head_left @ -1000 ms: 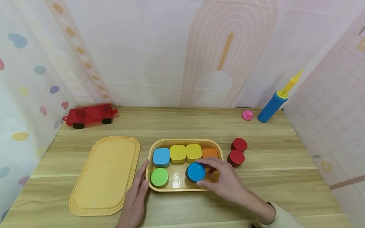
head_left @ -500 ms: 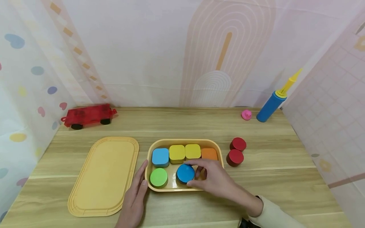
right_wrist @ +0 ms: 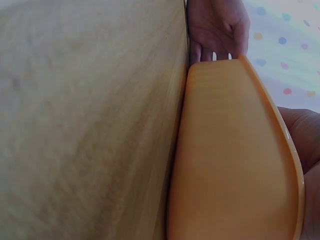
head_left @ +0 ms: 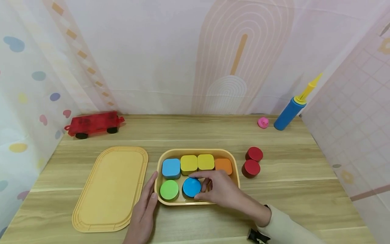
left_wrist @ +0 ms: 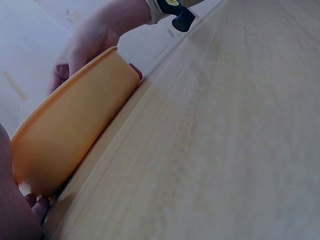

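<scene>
My right hand (head_left: 220, 189) pinches a round blue block (head_left: 192, 187) between thumb and fingers, inside a pale orange tray (head_left: 196, 202). Just left of it, with a small gap, sits a round green block (head_left: 169, 189). Along the tray's back lie a light blue rounded-square block (head_left: 171, 167), two yellow rounded-square blocks (head_left: 189, 164) and an orange one (head_left: 223, 165), partly covered by my right hand. Fingers straight, my left hand (head_left: 144, 211) rests against the tray's left end. Both wrist views show the tray's outer wall (right_wrist: 230, 150); it hides the blocks there.
Left of the tray lies a flat yellow lid (head_left: 111, 189). Two round dark red blocks (head_left: 251, 168) stand right of the tray. At the back are a red toy wagon (head_left: 95, 123), a pink toy duck (head_left: 263, 122) and a blue and yellow pump (head_left: 289, 113).
My right hand has moved left inside the tray with the round blue block, bringing it closer to the green one. The left hand stays at the tray's end.
</scene>
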Motion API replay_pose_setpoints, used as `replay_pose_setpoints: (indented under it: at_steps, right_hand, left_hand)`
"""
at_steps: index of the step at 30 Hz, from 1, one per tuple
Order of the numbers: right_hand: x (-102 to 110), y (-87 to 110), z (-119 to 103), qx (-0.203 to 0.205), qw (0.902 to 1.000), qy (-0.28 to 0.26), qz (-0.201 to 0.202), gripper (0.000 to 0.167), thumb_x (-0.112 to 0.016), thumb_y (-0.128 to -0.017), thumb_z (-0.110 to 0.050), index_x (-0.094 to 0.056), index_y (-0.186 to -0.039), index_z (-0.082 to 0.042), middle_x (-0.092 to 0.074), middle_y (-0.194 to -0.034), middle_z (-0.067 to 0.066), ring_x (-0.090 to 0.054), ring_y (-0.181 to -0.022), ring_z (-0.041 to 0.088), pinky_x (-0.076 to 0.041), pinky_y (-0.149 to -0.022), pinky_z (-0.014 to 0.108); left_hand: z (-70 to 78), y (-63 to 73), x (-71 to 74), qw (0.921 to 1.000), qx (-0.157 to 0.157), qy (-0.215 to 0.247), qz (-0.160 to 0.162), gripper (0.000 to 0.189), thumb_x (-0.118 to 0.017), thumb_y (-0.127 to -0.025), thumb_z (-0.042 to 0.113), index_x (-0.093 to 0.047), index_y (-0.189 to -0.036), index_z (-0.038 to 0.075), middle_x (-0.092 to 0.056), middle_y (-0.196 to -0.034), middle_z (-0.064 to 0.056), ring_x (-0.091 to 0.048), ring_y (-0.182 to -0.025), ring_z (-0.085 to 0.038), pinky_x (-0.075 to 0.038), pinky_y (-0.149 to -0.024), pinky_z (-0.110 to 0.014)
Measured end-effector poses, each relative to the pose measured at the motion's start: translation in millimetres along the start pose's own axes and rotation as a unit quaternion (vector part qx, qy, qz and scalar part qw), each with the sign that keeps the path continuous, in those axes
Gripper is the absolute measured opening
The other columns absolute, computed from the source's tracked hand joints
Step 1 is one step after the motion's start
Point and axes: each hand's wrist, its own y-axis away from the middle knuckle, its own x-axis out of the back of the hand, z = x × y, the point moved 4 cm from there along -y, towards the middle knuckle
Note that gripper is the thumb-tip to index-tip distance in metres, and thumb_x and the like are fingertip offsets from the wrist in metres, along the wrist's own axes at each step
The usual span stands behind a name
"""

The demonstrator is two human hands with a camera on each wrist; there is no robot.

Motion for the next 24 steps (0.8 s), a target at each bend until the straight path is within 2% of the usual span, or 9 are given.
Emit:
replay_pose_setpoints:
  at_steps: [11,19,24]
  right_hand:
    - [-4.6,-6.1,1.9,0.002,0.9994,0.015,-0.033,0.055,-0.099,-0.083,-0.005,-0.08,-0.135,-0.007,-0.071,-0.077,-0.013,-0.064,-0.069,0.001,-0.058,-0.062,0.021]
    - [-4.8,-5.9,3.8,0.001,0.9973,-0.043,-0.06,0.049,-0.094,-0.087,-0.001,-0.08,-0.134,-0.006,-0.076,-0.084,-0.007,-0.067,-0.074,0.002,-0.055,-0.065,0.016]
    - [-4.8,-5.1,5.1,-0.005,0.9966,-0.05,-0.065,0.042,-0.091,-0.093,-0.004,-0.08,-0.134,-0.007,-0.078,-0.088,-0.007,-0.069,-0.077,0.002,-0.059,-0.07,0.017]
  left_hand:
    - [-0.9,-0.2,-0.3,1.0,-0.002,-0.008,0.004,0.054,-0.04,-0.123,0.02,-0.035,-0.175,0.03,-0.036,-0.179,-0.006,-0.029,-0.155,0.014,-0.026,-0.118,0.0]
    - [-0.8,0.0,0.0,0.9999,0.008,-0.011,0.001,0.054,-0.04,-0.123,0.022,-0.035,-0.175,0.031,-0.036,-0.179,-0.006,-0.028,-0.155,0.012,-0.027,-0.117,0.0]
    - [-0.2,0.6,0.5,0.9996,0.022,-0.015,-0.004,0.053,-0.039,-0.123,0.025,-0.033,-0.176,0.032,-0.034,-0.18,-0.005,-0.027,-0.155,0.011,-0.026,-0.116,0.001]
